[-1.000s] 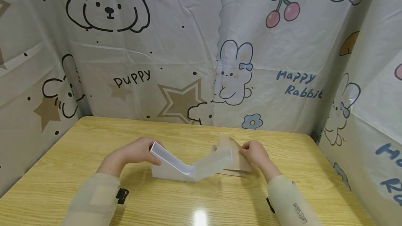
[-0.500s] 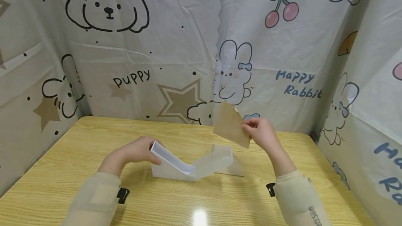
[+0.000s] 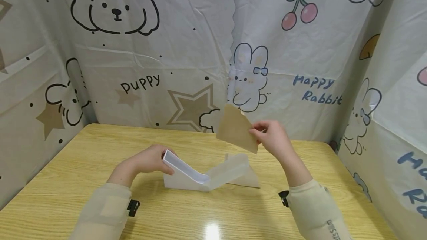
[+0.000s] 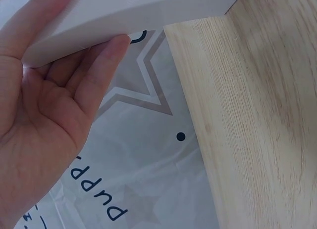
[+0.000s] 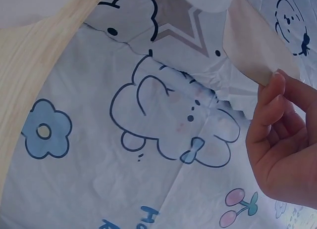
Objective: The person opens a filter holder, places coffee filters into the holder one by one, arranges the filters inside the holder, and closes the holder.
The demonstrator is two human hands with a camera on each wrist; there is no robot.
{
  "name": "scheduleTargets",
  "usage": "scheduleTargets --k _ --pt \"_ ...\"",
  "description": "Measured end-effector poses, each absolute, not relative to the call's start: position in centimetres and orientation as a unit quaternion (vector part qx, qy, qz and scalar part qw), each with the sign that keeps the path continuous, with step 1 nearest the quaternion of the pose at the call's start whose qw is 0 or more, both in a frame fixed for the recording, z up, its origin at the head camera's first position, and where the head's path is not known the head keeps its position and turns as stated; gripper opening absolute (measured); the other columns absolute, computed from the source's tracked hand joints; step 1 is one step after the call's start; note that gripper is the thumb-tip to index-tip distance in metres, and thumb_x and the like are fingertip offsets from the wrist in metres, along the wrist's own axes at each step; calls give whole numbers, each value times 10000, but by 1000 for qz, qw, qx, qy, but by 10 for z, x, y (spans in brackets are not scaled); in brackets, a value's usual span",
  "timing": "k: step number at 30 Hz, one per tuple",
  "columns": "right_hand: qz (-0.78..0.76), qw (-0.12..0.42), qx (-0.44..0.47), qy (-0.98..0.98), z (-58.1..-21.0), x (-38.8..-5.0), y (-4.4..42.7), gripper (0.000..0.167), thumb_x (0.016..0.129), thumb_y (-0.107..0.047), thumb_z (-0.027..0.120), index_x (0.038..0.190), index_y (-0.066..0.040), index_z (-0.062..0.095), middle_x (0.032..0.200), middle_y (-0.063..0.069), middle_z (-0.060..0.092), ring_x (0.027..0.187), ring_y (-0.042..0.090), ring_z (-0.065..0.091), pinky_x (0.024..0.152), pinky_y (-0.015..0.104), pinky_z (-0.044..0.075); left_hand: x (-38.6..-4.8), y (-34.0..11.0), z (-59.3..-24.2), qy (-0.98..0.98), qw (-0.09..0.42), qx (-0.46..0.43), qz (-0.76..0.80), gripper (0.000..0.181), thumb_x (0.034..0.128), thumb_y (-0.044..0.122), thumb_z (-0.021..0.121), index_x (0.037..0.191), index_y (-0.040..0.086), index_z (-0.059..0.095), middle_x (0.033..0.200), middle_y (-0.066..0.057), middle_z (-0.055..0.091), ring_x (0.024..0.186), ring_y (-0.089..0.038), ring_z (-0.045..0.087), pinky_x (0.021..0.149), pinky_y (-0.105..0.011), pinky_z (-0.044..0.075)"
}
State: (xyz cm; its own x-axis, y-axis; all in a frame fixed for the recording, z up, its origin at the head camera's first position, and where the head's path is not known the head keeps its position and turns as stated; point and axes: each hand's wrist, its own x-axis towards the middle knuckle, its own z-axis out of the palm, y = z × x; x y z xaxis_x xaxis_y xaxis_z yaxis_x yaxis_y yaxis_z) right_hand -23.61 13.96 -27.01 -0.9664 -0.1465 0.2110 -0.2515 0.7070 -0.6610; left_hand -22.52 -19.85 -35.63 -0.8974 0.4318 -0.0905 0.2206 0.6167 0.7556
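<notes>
My left hand (image 3: 154, 159) grips the upper left end of a white, narrow open box (image 3: 181, 180), thumb in front, in the head view. A translucent lid (image 3: 228, 173) slants up from the box's right end. In the left wrist view, fingers curl round the white wall (image 4: 148, 9). My right hand (image 3: 274, 138) pinches a brown, fan-shaped coffee filter (image 3: 235, 129) by its right edge, above the table. The right wrist view shows thumb and fingertips on the filter paper (image 5: 255, 43). Another brown filter (image 3: 248, 179) lies behind the lid, partly hidden.
The wooden table (image 3: 160, 214) runs back to a printed cloth curtain (image 3: 186, 47), which also hangs on the left and right sides. Black camera straps (image 3: 133, 207) sit at the sleeves.
My right hand has lifted one brown coffee filter off the table and moved it slightly left, leaving another behind the lid. The left hand and box have shifted only slightly.
</notes>
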Motion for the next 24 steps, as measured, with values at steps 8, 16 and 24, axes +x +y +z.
scheduleTargets --k 8,16,24 --pt "364 60 112 -923 -267 -231 126 168 877 -141 642 974 -17 702 861 135 695 598 122 598 562 253 466 -226 -196 -356 891 130 183 394 341 724 95 777 1030 10 651 976 -89 674 865 -173 621 736 -334 514" --pt "365 41 136 -920 -272 -229 105 127 867 -121 647 936 -38 714 839 100 704 606 113 606 584 250 492 -228 -199 -359 884 131 190 406 339 721 91 779 1022 3 652 965 -89 677 854 -166 622 732 -325 513" --pt "357 30 161 -920 -281 -229 91 85 853 -108 662 892 -48 708 837 72 701 579 103 581 558 233 474 -228 -200 -361 886 130 189 404 343 714 86 783 1021 4 653 960 -87 681 851 -164 626 733 -321 514"
